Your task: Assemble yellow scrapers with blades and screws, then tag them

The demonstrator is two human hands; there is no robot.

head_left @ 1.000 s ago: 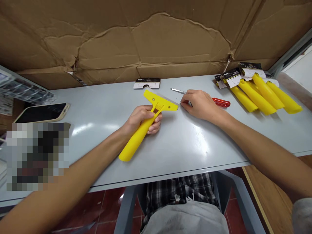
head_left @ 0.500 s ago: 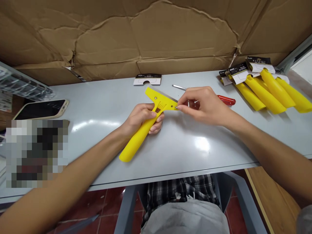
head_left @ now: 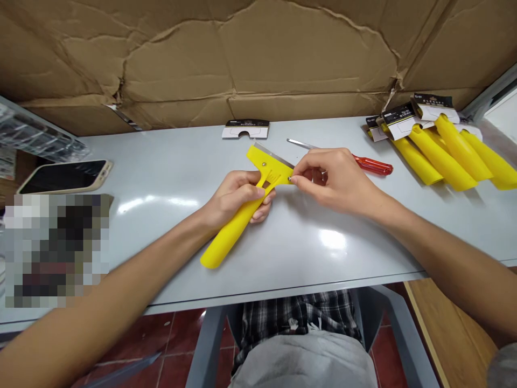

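Observation:
My left hand (head_left: 242,196) is wrapped round the neck of a yellow scraper (head_left: 232,234), its handle slanting down toward me. A metal blade (head_left: 278,157) runs along the far edge of the scraper's head, and a screw (head_left: 264,164) sits in the head's left hole. My right hand (head_left: 329,178) pinches a small screw (head_left: 290,179) with thumb and forefinger at the right hole. Behind the right hand lies a screwdriver with a red handle (head_left: 374,165); its middle is hidden by the fingers.
Several yellow scrapers (head_left: 452,156) with black-and-white header cards lie at the right. A loose card (head_left: 245,129) rests at the back by the cardboard (head_left: 177,70). At the left are a phone (head_left: 67,177) and a blurred-out item (head_left: 56,248). The table's front edge (head_left: 283,291) is near me.
The scraper and both hands have shifted slightly to the right in the view. My right fingers stay pinched at the head's right hole; the blade shows more clearly.

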